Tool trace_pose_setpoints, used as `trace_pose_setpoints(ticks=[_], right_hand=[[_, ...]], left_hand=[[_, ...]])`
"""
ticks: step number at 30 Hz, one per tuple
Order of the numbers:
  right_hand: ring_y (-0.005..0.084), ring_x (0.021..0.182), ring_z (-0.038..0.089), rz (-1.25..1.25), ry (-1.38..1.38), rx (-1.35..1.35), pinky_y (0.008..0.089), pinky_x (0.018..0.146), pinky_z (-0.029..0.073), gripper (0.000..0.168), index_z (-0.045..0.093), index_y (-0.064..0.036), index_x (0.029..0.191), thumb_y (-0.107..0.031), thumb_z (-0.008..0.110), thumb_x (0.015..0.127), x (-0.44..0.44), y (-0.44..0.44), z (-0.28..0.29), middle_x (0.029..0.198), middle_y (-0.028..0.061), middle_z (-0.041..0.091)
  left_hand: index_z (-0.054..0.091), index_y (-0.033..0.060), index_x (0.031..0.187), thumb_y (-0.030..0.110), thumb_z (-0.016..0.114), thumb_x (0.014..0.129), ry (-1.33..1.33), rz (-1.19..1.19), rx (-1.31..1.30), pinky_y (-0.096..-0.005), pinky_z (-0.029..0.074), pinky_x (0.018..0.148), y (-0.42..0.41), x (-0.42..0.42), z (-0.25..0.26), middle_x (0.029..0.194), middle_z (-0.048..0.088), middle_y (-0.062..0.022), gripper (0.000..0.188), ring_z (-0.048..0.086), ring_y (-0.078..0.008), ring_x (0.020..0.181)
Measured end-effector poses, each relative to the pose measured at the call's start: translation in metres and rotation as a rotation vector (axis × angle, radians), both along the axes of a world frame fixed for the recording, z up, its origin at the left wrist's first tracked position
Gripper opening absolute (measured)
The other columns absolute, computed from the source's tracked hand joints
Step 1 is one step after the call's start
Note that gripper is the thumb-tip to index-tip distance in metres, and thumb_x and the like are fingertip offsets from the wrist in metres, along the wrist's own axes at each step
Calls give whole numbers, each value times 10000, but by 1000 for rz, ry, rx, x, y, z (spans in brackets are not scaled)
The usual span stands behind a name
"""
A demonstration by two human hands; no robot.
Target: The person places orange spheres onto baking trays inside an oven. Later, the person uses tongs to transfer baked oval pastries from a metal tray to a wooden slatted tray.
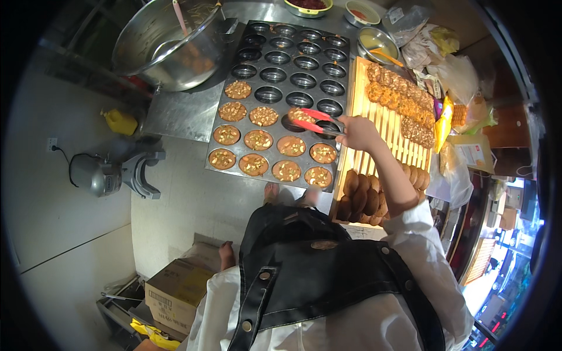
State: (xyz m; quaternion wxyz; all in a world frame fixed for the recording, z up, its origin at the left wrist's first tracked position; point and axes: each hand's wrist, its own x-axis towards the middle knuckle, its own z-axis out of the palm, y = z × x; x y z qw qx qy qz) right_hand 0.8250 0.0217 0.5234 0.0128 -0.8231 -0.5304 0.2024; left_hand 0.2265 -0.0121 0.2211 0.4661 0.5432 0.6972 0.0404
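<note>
My right hand (358,132) grips a pair of tongs (322,116) with red tips. The tips are around a nut-topped small cake (301,116), which appears tilted over a cup of the dark baking tray (281,91). Several oval cakes sit in the tray's nearer cups, some topped with seeds and nuts (258,140), others with chopped nuts (263,116). The farther cups are bare. My left hand (227,255) hangs low beside my apron, away from the tray; its fingers are mostly hidden.
Right of the tray, a slatted wooden board (373,145) bears rows of topped cakes (397,105) and plain brown cakes (362,193). A large steel mixing bowl (175,48) stands at the far left. Beyond the board are a small metal bowl (377,41) and plastic bags (454,77).
</note>
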Motion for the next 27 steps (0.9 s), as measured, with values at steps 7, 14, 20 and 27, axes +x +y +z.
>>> trace_pose_setpoints(ticks=[7,14,20,27], right_hand=[[353,893,656,-167,127,-107,422,786,510,411,660,-53,998,-315,768,701,23,-21,12,892,186,684],[211,623,666,-187,363,-93,324,583,528,542,661,20,1060,-258,799,616,49,-5,-8,786,164,682],[173,545,626,-189,437,-54,294,505,510,430,650,-9,981,-229,823,655,44,-11,-15,740,90,669],[203,568,640,-431,682,177,322,560,522,415,602,27,1054,-250,737,776,47,-84,-15,723,134,662]], left_hand=[[667,-45,1065,157,661,751,-99,433,-92,-349,472,867,48,23,-7,994,688,-152,373,623,-253,949],[628,-55,1133,157,674,747,-56,437,-123,-347,462,881,66,32,-16,1047,673,-136,443,606,-240,973],[660,57,1052,163,591,837,-91,-90,81,-342,445,528,62,19,-20,764,602,-69,249,545,-181,621],[677,27,1059,187,625,787,-44,-96,40,-359,422,530,72,34,-3,736,591,-59,319,514,-196,616]])
